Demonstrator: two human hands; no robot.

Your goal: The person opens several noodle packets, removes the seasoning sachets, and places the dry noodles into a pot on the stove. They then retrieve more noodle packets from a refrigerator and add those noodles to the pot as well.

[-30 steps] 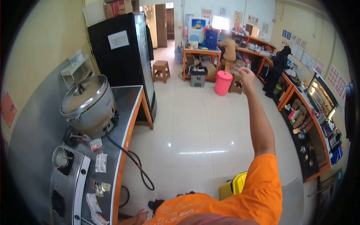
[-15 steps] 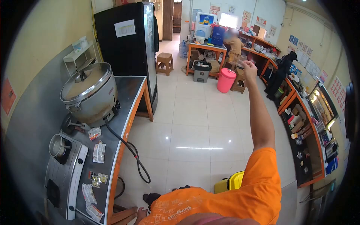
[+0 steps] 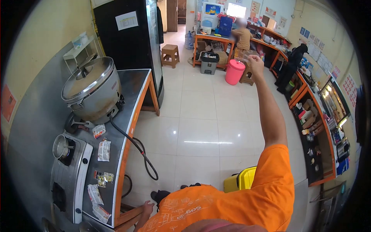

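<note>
My right hand (image 3: 255, 63) is stretched far forward at the end of a raised arm. Its fingers pinch a clear, see-through piece of plastic (image 3: 244, 55); whether it is a bag or a sheet I cannot make out. Low at my side hangs my left hand (image 3: 147, 207), fingers loosely apart with nothing visible in them, beside the wooden bar (image 3: 129, 215) under the table. On that metal-topped table (image 3: 133, 79) lie several printed packets (image 3: 104, 150) and yellow sachets (image 3: 105, 179).
A large rice cooker (image 3: 92, 91) and a gas stove (image 3: 71, 174) holding a small pot (image 3: 61, 146) stand at left. A black fridge (image 3: 127, 42), pink bin (image 3: 234, 72), yellow bin (image 3: 246, 178) and stool (image 3: 170, 54) surround the tiled floor. Two people work at the back counter.
The view has shifted slightly. My right hand has moved a little down and left, still pinching the clear plastic. My left hand appears slightly higher beside the table.
</note>
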